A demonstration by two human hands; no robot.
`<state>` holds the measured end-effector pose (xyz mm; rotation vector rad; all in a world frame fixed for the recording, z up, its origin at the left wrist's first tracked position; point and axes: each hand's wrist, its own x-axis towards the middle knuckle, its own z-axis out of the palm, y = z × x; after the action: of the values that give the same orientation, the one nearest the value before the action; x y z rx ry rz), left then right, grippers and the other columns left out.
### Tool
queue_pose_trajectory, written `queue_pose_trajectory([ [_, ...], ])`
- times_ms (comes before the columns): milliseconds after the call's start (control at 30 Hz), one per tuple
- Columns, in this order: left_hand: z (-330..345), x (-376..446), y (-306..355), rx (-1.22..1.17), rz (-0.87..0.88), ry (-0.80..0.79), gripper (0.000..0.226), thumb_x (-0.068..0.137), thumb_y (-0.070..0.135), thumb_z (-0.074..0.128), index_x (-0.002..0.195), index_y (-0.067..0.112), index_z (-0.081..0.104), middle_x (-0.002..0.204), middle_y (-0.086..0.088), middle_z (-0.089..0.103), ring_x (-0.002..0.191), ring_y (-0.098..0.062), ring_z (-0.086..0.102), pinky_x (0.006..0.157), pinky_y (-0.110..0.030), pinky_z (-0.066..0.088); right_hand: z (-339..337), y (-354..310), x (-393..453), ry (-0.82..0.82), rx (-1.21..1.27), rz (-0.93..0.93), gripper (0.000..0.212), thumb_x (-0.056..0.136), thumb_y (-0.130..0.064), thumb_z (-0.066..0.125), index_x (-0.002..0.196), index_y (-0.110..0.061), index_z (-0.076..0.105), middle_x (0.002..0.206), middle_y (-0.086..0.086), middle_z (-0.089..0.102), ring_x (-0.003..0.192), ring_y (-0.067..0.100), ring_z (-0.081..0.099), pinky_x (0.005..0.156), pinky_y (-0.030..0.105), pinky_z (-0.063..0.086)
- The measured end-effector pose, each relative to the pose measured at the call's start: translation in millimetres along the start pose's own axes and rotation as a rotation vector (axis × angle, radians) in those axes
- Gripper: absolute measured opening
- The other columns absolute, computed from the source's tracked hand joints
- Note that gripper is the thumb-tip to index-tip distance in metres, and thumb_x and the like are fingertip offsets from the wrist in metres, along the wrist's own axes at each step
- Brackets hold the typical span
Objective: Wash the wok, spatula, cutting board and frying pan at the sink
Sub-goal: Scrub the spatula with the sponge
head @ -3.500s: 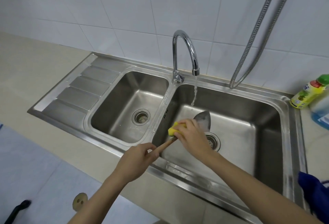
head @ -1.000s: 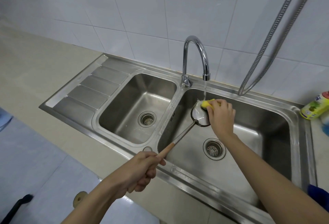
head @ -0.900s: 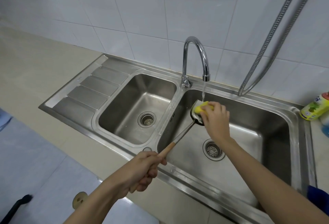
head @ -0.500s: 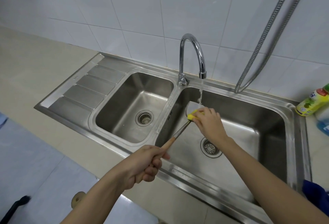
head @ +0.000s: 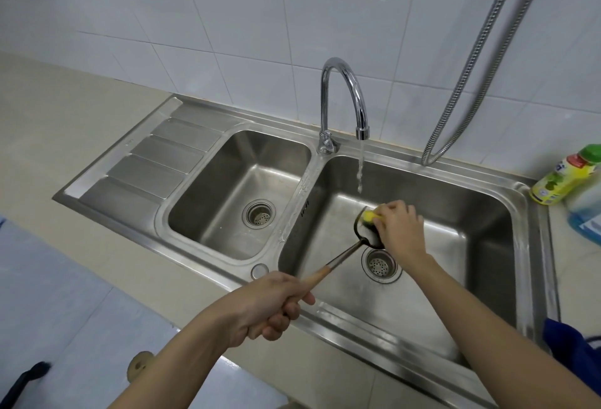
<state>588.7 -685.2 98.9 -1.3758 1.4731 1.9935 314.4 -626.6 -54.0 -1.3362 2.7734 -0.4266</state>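
Spatula head dropped lower in the right basin vs half a second back, now just above the drain [head: 379, 264]. Left hand [head: 265, 306] clamped on the wooden handle of the spatula [head: 344, 254], lower centre. Right hand [head: 398, 228] pinched a yellow sponge [head: 369, 216] against the blade. Faucet [head: 341, 99] ran above. Dish-soap bottle [head: 566, 177] on the counter, right edge.

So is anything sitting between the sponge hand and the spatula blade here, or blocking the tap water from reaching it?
Nothing visible does. The right hand presses the yellow sponge straight onto the spatula blade, while the left hand holds the wooden handle. The stream from the tap falls clear to the blade's far edge.
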Motion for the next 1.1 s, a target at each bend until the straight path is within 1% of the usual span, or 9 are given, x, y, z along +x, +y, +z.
queue_pose_trajectory([
  [67,1,2,0,0.003,0.005,0.013,0.032,0.098,0.033,0.051,0.107,0.004,0.061,0.056,0.004,0.043,0.041,-0.006,0.03,0.034,-0.016,0.026,-1,-3,-1,-0.004,0.063,0.015,0.022,0.092,-0.032,0.056,0.107,-0.019,0.066,0.115,0.007,0.055,0.101,0.029,0.049,0.084,0.039,0.04],
  [200,3,7,3,0.054,0.034,0.066,0.029,0.099,0.023,0.042,0.108,0.002,0.059,0.056,0.005,0.044,0.04,-0.007,0.03,0.036,-0.018,0.023,4,-38,-20,-0.089,0.225,-0.3,0.021,0.093,-0.035,0.055,0.105,-0.023,0.068,0.111,-0.002,0.059,0.099,0.024,0.051,0.082,0.035,0.037],
  [400,3,3,-2,0.256,0.128,0.126,0.03,0.1,0.031,0.044,0.108,0.008,0.059,0.064,0.003,0.046,0.042,-0.007,0.032,0.039,-0.02,0.025,1,-35,-9,0.026,-0.046,-0.292,0.009,0.085,-0.029,0.068,0.089,-0.021,0.069,0.097,0.002,0.064,0.09,0.025,0.057,0.075,0.038,0.045],
  [467,7,8,0,0.366,0.174,0.182,0.028,0.099,0.029,0.044,0.107,0.006,0.058,0.067,0.0,0.047,0.042,-0.007,0.033,0.039,-0.02,0.026,-1,-40,-8,0.031,-0.078,-0.38,0.008,0.083,-0.028,0.07,0.088,-0.021,0.071,0.098,0.002,0.065,0.09,0.025,0.057,0.077,0.039,0.046],
  [567,5,17,-2,0.541,0.23,0.268,0.024,0.095,0.024,0.047,0.1,0.006,0.061,0.07,-0.004,0.051,0.045,-0.01,0.038,0.042,-0.022,0.031,-6,-49,-15,-0.144,0.171,-0.499,0.021,0.093,-0.035,0.054,0.102,-0.023,0.069,0.108,-0.003,0.061,0.101,0.019,0.049,0.085,0.035,0.039],
  [700,1,30,-12,0.794,0.248,0.396,0.018,0.088,0.028,0.052,0.094,0.02,0.067,0.081,-0.005,0.066,0.074,-0.019,0.059,0.06,-0.03,0.041,-4,-59,-33,-0.282,0.348,-0.633,0.038,0.092,-0.052,0.04,0.106,-0.029,0.067,0.108,-0.012,0.059,0.101,0.009,0.046,0.086,0.025,0.032],
  [800,3,35,-18,0.93,0.295,0.492,0.017,0.088,0.028,0.051,0.098,0.027,0.065,0.082,0.002,0.065,0.084,-0.02,0.056,0.066,-0.034,0.051,0,-56,-31,-0.232,0.258,-0.595,0.042,0.091,-0.051,0.036,0.105,-0.027,0.067,0.108,-0.008,0.06,0.101,0.014,0.048,0.082,0.026,0.029],
  [967,-2,30,-26,1.106,0.441,0.616,0.016,0.092,0.034,0.051,0.107,0.033,0.058,0.09,0.008,0.065,0.082,-0.015,0.059,0.074,-0.033,0.053,-5,-28,-1,-0.216,-0.184,-0.42,0.027,0.097,-0.033,0.042,0.109,-0.022,0.064,0.114,0.004,0.059,0.106,0.027,0.049,0.087,0.038,0.037],
  [1100,-4,30,-32,1.209,0.568,0.697,0.013,0.093,0.036,0.05,0.106,0.034,0.053,0.092,0.009,0.061,0.079,-0.014,0.06,0.069,-0.034,0.053,-7,-15,14,-0.169,-0.221,-0.234,0.024,0.098,-0.029,0.042,0.109,-0.02,0.061,0.111,0.008,0.059,0.102,0.029,0.05,0.083,0.039,0.039],
])
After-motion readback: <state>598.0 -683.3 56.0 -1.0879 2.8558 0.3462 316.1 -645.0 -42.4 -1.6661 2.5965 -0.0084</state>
